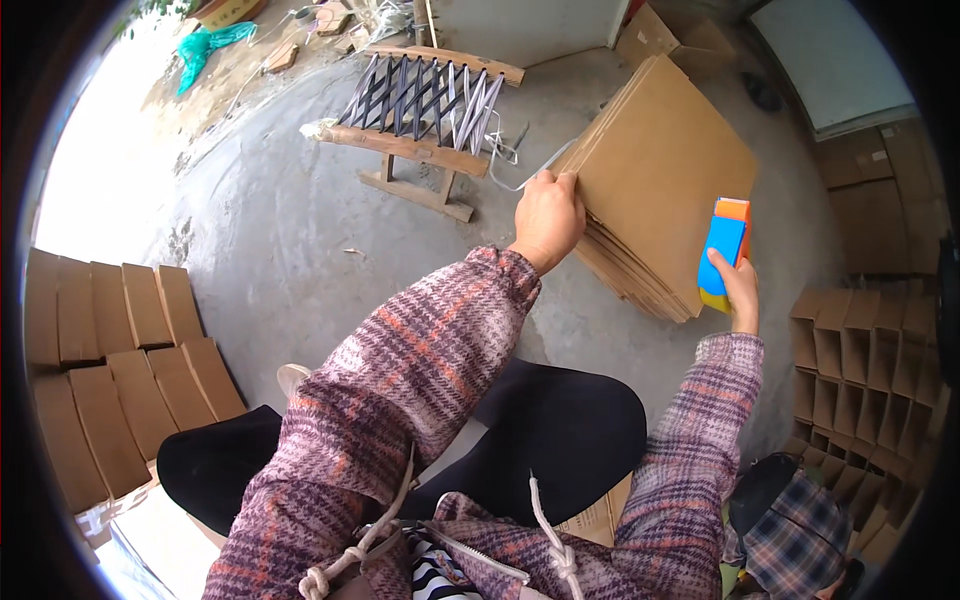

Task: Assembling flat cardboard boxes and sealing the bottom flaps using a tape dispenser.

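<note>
In front of me, to the right, a stack of flattened brown cardboard boxes [665, 170] stands tilted, with its layered edges showing along the left and bottom. My left hand [550, 215] is closed on the stack's left edge, and some of its fingers are hidden from me. My right hand [738, 285] grips a blue, orange and yellow hand tool that looks like a tape dispenser [722, 245]. The tool lies over the stack's lower right side; whether it touches the cardboard I cannot tell.
A low wooden folding stool [410, 150] with a woven strap seat stands ahead-left. Brown cartons [125, 330] line up at left; open box sleeves [865, 350] pile up at right. An open carton [660, 40] sits at the back. Plaid cloth [797, 530] shows at lower right.
</note>
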A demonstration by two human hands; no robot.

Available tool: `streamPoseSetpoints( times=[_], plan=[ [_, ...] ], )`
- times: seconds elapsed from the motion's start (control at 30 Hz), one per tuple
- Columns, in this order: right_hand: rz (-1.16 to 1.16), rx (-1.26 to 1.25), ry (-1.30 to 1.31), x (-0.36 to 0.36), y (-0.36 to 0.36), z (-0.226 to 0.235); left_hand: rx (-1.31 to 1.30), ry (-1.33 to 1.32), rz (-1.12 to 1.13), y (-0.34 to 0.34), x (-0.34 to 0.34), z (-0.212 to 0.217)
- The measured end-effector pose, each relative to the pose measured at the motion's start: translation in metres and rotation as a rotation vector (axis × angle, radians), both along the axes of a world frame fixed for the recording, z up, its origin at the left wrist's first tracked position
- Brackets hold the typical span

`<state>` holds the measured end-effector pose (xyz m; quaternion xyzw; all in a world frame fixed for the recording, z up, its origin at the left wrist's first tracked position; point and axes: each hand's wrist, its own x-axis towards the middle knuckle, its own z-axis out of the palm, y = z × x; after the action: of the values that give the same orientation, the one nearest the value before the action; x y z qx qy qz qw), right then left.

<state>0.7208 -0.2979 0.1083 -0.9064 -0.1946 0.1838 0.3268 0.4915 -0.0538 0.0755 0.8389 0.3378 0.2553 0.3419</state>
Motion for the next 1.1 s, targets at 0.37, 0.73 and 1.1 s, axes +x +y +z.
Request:
streamPoseSetpoints(
  times=[0.37, 0.73, 1.1],
  plan=[
    [-0.083, 0.247, 0.192, -0.041, -0.021, 0.016, -0.504, -0.07, -0.034, -0.003, -0.029, 0.032],
    [0.153, -0.167, -0.3, -0.088, 0.031, 0.027, -0.581, -0.259, -0.21, 0.023, -0.277, 0.168],
    [0.755, 0.024, -0.427, -0.248, 0.135, 0.095, -0.026, 0.231, 0.16, -0.09, -0.438, 0.147]
  ],
)
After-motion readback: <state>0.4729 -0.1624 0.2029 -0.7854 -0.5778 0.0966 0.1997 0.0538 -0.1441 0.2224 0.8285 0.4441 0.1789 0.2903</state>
